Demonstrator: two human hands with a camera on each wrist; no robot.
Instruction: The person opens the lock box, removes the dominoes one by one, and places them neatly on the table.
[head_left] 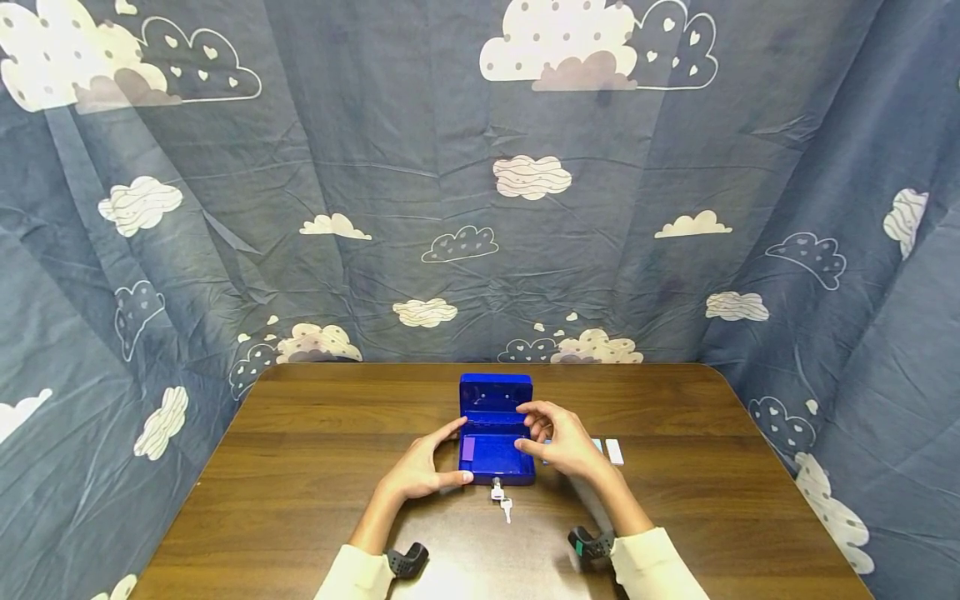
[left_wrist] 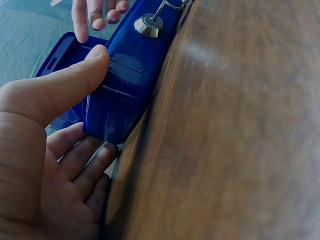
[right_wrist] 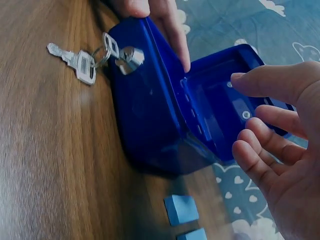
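Observation:
A blue metal cash box [head_left: 497, 480] stands on the table with its lid [head_left: 495, 392] raised at the back. My left hand [head_left: 411, 468] holds its left side, thumb on the front corner and fingers along the side wall. Above the right edge of the box, my right hand [head_left: 564, 437] hovers with loosely bent fingers and nothing between them. Inside, at the left wall, lies a purple block [head_left: 468, 448]. A key sits in the front lock [right_wrist: 131, 59], and a second key [right_wrist: 80, 65] hangs from its ring.
Light blue blocks [right_wrist: 181, 209] and a white block [head_left: 614, 452] lie on the wooden table [head_left: 315, 450] right of the box, partly hidden by my right hand in the head view. A cloud-patterned curtain [head_left: 390, 183] hangs behind the table's far edge and at both sides.

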